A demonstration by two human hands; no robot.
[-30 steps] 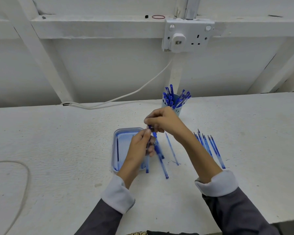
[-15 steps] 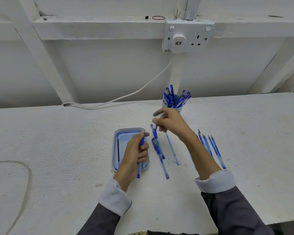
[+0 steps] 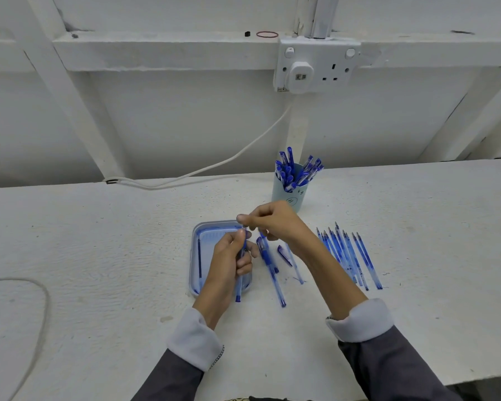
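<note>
Two hands meet just above the near right corner of a shallow blue tray (image 3: 194,257), in the single head view. The left hand (image 3: 229,263) is wrapped round the barrel of a blue pen (image 3: 238,288), holding it nearly upright with its lower end hanging past the tray's front edge. The right hand (image 3: 275,224) has thumb and forefinger pinched on the pen's top end, the other fingers curled. What sits between those fingertips is too small to make out.

On the white desk (image 3: 99,256), one thin refill (image 3: 199,256) lies inside the tray along its left wall. Just right of the hands lie a second pen (image 3: 272,273) and a loose cap (image 3: 284,252), with a clear slim tube (image 3: 296,266) beside them. Farther right is a row of pens (image 3: 349,257), uncapped, points away from the person. Behind the hands stands a pale cup (image 3: 285,196) packed with capped pens.

The step in hand looks like working the tip end of the held pen, whether unscrewing it or drawing out the refill I cannot tell. The next move probably calls for a steady left grip while the right fingers twist or pull straight along the barrel, then setting the parts down without knocking the row.
</note>
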